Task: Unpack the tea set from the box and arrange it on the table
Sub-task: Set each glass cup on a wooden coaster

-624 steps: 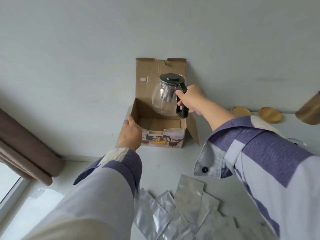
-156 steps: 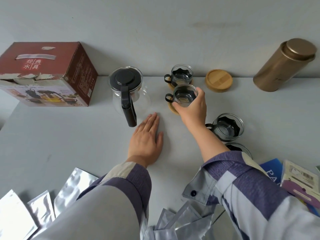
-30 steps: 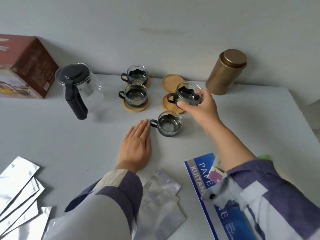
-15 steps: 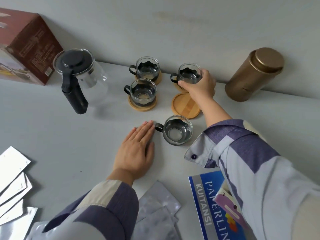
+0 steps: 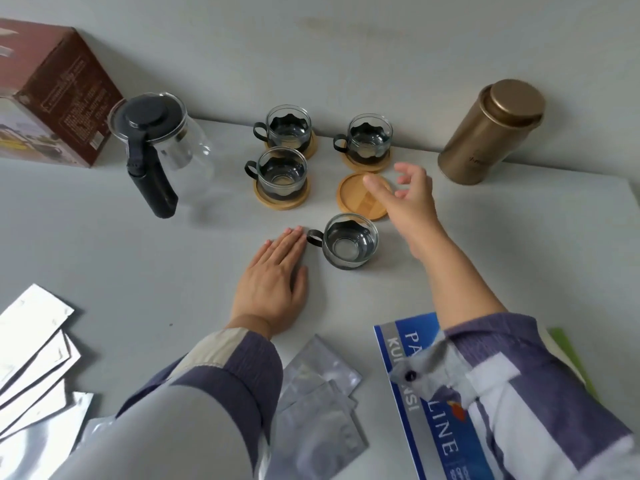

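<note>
A glass teapot (image 5: pixel 162 147) with a black lid and handle stands at the left, beside the red-brown tea set box (image 5: pixel 55 95). Three glass cups stand on bamboo coasters: the far-left cup (image 5: pixel 289 128), the near-left cup (image 5: pixel 282 171) and the far-right cup (image 5: pixel 369 136). One bamboo coaster (image 5: pixel 360 199) is bare. A fourth cup (image 5: pixel 349 240) stands on the bare table in front of it. My right hand (image 5: pixel 405 199) hovers over the bare coaster, fingers loosely spread, holding nothing. My left hand (image 5: pixel 273 282) lies flat on the table, fingertips next to the fourth cup's handle.
A gold tin canister (image 5: pixel 491 133) stands at the back right by the wall. Silver foil pouches (image 5: pixel 34 344) lie at the front left and more pouches (image 5: pixel 315 403) by my left sleeve. A blue booklet (image 5: pixel 426 410) lies under my right arm.
My right hand has set the cup on the far-right coaster, let it go and drawn back over the bare coaster. My left hand has stayed flat on the table.
</note>
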A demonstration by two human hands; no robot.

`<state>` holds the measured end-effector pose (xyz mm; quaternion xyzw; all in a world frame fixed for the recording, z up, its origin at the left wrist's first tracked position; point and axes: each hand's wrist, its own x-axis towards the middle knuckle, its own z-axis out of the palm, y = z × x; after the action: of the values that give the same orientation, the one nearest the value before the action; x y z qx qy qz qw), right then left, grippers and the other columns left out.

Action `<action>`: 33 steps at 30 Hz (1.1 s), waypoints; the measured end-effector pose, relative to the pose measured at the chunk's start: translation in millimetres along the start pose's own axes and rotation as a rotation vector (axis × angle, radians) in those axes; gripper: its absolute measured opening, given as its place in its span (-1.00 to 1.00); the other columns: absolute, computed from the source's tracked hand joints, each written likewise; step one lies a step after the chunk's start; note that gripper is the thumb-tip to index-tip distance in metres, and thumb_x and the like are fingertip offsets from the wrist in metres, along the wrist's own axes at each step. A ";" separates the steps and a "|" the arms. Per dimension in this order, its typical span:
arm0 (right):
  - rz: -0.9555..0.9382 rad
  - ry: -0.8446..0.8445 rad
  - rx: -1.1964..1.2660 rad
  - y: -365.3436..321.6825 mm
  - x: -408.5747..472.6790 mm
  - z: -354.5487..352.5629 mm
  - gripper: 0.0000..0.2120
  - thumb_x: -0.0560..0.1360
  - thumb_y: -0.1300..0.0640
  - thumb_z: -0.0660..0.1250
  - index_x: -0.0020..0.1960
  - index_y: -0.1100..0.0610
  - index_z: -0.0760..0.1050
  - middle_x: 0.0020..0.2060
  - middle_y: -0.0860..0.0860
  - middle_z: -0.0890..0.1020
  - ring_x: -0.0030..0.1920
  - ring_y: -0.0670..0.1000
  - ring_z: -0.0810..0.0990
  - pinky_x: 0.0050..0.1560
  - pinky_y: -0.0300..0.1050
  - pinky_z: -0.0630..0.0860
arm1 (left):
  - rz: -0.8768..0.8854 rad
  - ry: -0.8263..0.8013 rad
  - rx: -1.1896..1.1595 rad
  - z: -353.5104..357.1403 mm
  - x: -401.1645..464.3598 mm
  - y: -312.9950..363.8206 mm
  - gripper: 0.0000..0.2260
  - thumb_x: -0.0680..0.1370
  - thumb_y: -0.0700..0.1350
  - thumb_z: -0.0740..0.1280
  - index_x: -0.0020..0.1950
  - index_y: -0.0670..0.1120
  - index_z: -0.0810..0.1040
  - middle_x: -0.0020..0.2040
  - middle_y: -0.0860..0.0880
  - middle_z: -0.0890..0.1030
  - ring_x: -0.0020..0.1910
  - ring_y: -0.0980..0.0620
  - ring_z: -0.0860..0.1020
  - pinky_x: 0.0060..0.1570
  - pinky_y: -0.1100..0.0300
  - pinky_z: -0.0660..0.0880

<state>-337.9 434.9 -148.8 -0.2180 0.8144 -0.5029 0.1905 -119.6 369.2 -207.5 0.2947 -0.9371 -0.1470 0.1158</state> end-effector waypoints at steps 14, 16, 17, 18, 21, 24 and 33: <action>-0.220 0.144 -0.059 41.4 -103.6 42.8 -0.06 0.15 -0.03 0.60 0.37 0.28 0.25 0.21 0.03 0.33 0.28 0.13 0.38 0.32 0.04 0.37 | 0.004 0.012 -0.015 6.1 0.9 0.0 -0.50 0.56 0.03 0.02 0.48 -0.09 0.28 0.50 0.00 0.28 0.50 0.07 0.20 0.49 0.10 0.08; -0.227 0.217 -0.093 41.9 -103.6 48.7 -0.10 0.15 -0.05 0.57 0.33 0.31 0.30 0.21 0.14 0.42 0.23 0.18 0.43 0.28 0.07 0.40 | 0.002 0.007 -0.015 6.9 1.0 0.5 -0.49 0.56 0.03 0.01 0.48 -0.09 0.28 0.50 0.00 0.28 0.50 0.07 0.20 0.49 0.10 0.09; -0.216 0.242 -0.102 41.5 -103.0 50.6 -0.13 0.16 -0.05 0.55 0.32 0.32 0.32 0.20 0.17 0.45 0.22 0.19 0.45 0.27 0.08 0.41 | 0.002 0.006 -0.014 7.0 1.0 0.9 -0.50 0.56 0.03 0.02 0.48 -0.09 0.28 0.50 0.00 0.27 0.50 0.07 0.19 0.49 0.09 0.09; -0.202 0.260 -0.107 40.1 -102.8 51.6 -0.16 0.17 -0.05 0.54 0.31 0.31 0.34 0.19 0.17 0.47 0.21 0.19 0.46 0.26 0.10 0.41 | 0.004 0.004 -0.013 7.0 1.0 1.1 -0.50 0.56 0.03 0.02 0.49 -0.09 0.28 0.50 0.00 0.27 0.50 0.07 0.19 0.49 0.09 0.09; -0.169 0.284 -0.113 39.8 -102.1 52.8 -0.20 0.19 -0.02 0.56 0.30 0.29 0.37 0.18 0.16 0.51 0.20 0.18 0.47 0.24 0.11 0.42 | 0.005 0.002 -0.013 6.7 0.4 1.3 -0.50 0.56 0.03 0.01 0.49 -0.08 0.27 0.50 0.01 0.27 0.50 0.07 0.19 0.49 0.09 0.09; -0.153 0.270 -0.110 40.8 -101.5 52.1 -0.21 0.19 0.02 0.59 0.30 0.28 0.38 0.17 0.15 0.52 0.20 0.16 0.47 0.25 0.10 0.42 | 0.002 -0.007 -0.015 6.3 -0.8 2.5 -0.48 0.56 0.05 -0.01 0.50 -0.08 0.25 0.51 0.02 0.25 0.50 0.09 0.17 0.50 0.09 0.08; -0.114 0.207 0.012 20.4 -47.8 27.0 -0.23 0.22 -0.01 0.58 0.33 0.19 0.35 0.21 0.07 0.49 0.24 0.07 0.47 0.27 -0.03 0.45 | -0.010 -0.028 -0.006 3.4 -0.1 5.5 -0.50 0.58 0.04 0.01 0.52 -0.04 0.21 0.52 0.05 0.20 0.51 0.12 0.12 0.51 0.14 0.00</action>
<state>-287.2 449.3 -174.3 -0.2097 0.8129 -0.5379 0.0775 -123.4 374.3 -208.7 0.2969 -0.9367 -0.1547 0.1027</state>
